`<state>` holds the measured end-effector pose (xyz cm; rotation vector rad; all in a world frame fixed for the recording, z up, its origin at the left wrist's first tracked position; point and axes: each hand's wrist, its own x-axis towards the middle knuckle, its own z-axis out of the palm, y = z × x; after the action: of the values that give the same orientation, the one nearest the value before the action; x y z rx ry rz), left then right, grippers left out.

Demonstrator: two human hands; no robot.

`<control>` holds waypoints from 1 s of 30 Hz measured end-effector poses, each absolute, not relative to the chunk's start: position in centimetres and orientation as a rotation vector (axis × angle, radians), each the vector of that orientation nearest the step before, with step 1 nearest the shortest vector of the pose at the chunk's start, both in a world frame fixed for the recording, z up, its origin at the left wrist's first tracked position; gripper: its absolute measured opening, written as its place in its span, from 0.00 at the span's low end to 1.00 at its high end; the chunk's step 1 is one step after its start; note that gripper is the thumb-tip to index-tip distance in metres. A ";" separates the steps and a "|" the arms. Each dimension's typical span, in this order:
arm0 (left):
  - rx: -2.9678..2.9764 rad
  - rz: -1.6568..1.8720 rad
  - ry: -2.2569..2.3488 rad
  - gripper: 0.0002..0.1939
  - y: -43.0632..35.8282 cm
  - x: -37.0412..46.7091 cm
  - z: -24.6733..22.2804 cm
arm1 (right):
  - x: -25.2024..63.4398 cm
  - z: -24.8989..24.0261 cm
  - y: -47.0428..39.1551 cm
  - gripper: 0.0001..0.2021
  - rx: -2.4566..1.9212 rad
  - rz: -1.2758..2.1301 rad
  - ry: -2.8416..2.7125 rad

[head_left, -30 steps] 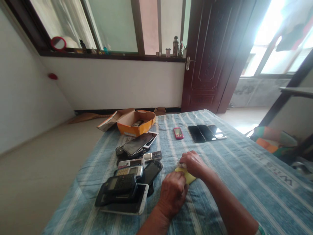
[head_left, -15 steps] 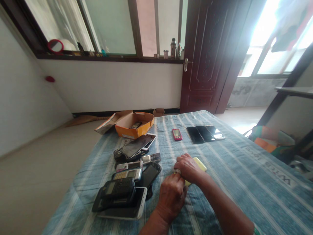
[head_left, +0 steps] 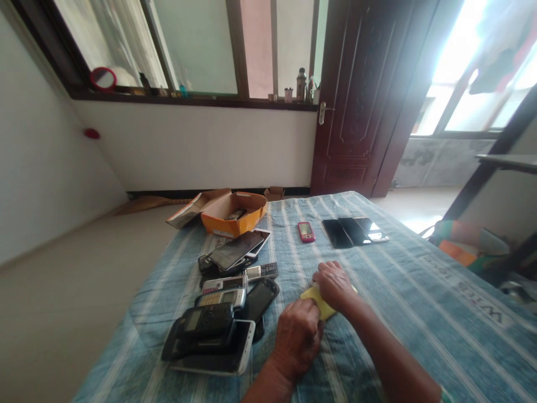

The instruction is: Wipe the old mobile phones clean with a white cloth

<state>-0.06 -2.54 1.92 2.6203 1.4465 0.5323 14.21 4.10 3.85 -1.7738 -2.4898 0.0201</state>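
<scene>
A flat yellow phone (head_left: 312,295) with rounded corners lies on the bed cover in front of me, partly covered by both hands. My left hand (head_left: 298,330) is closed on its near left end. Bent fingers of my right hand (head_left: 334,284) press on its upper face, toward the far right end. The crumpled white tissue under those fingers is mostly hidden now. To the left, a pile of old phones includes a large white-framed one (head_left: 235,352), a black one (head_left: 260,300) and a keypad phone (head_left: 226,298).
An open orange box (head_left: 230,226) holding a phone stands at the far left of the striped cover (head_left: 403,313). A small pink phone (head_left: 306,232) lies beyond my hands. Dark slab phones (head_left: 338,233) lie side by side at the far right.
My right hand has slid to the right along the yellow phone, uncovering its left part. My left hand still grips the near end. The view has shifted slightly.
</scene>
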 end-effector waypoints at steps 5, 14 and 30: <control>2.649 0.596 1.463 0.02 -2.4 -0.2 1.3 | 12.6 4.0 3.6 0.11 -1.543 0.128 -2.565; 2.620 0.539 1.447 0.03 -2.6 -0.1 1.9 | 15.2 3.9 4.4 0.14 -1.818 -0.013 -2.474; 2.629 0.529 1.461 0.03 -2.6 -0.1 1.9 | 13.1 4.0 3.7 0.11 -1.605 0.028 -2.623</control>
<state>-0.10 -2.56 1.93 2.6288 1.4614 0.5287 13.07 3.75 3.98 -1.6052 -2.6225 0.0281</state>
